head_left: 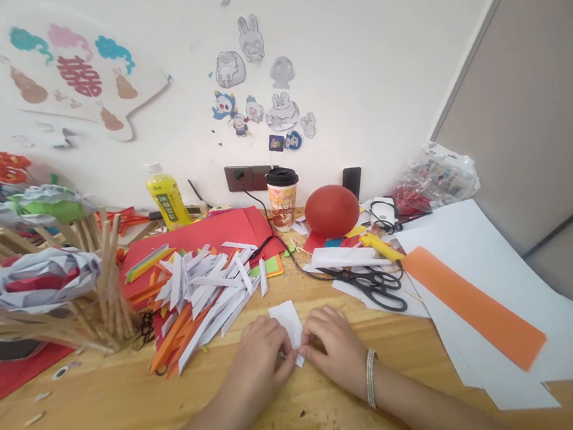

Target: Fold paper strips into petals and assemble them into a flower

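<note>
A small piece of white paper (pixel 287 318) lies on the wooden table between my two hands, its lower end coming to a folded point. My left hand (pixel 264 354) pinches the paper's lower left edge between thumb and curled fingers. From the other side, my right hand (pixel 334 351) grips the lower right edge, and the two thumbs nearly meet. Just left of my hands is a heap of folded white paper strips (pixel 212 282), with folded orange strips (pixel 177 338) at its near side. Black scissors (pixel 373 284) rest to the right.
White sheets (pixel 453 281) spread on the right under an orange strip (pixel 475 305). Behind stand a lidded cup (pixel 283 202), a red balloon (pixel 332 211), a yellow bottle (pixel 167 195) and a yellow glue gun (pixel 380 245) with a cable. Wooden sticks (pixel 111 277) with paper flowers fill the left.
</note>
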`<state>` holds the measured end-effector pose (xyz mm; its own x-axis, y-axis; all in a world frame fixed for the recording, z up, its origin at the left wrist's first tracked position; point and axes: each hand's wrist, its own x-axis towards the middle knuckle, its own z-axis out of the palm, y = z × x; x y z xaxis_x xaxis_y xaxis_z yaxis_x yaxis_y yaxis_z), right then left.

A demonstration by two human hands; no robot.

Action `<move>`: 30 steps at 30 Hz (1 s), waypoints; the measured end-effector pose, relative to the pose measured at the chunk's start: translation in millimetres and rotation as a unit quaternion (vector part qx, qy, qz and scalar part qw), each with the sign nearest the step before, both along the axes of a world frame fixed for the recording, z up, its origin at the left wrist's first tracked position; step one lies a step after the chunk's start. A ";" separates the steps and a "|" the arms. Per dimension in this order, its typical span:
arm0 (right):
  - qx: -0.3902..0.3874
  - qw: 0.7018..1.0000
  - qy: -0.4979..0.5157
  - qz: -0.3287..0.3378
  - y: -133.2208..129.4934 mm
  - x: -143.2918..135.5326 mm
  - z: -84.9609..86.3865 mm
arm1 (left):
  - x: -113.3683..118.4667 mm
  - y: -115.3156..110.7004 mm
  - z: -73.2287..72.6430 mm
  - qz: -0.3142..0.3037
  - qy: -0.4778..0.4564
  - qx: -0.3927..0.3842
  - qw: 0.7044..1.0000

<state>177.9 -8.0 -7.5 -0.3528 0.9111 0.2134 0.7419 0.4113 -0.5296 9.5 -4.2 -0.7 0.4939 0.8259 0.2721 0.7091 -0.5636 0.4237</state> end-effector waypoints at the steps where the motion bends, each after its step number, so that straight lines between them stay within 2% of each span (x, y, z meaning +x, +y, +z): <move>1: 0.007 1.000 -0.006 -0.013 -1.2 -0.9 -0.9 | 0.1 -0.1 0.1 0.002 0.002 0.002 1.000; 6: 0.039 0.997 -0.043 -0.059 -4.5 -3.2 -6.5 | 1.4 0.4 -0.7 0.011 0.012 0.001 1.000; 10: 0.063 0.992 -0.079 -0.079 -5.0 -4.3 -7.9 | 3.3 1.2 -3.9 0.036 0.053 0.028 0.998; 13: 0.066 0.991 -0.085 -0.075 -5.8 -4.0 -7.5 | 3.4 0.9 -5.1 0.046 0.077 0.040 0.995; 22: 0.042 0.997 -0.036 -0.045 -5.1 1.9 -6.3 | 1.6 1.2 -3.7 0.046 0.073 0.012 0.996; 30: 0.031 0.996 -0.032 -0.072 -1.2 -0.5 -5.0 | 3.7 2.0 -2.1 0.049 0.098 0.018 0.994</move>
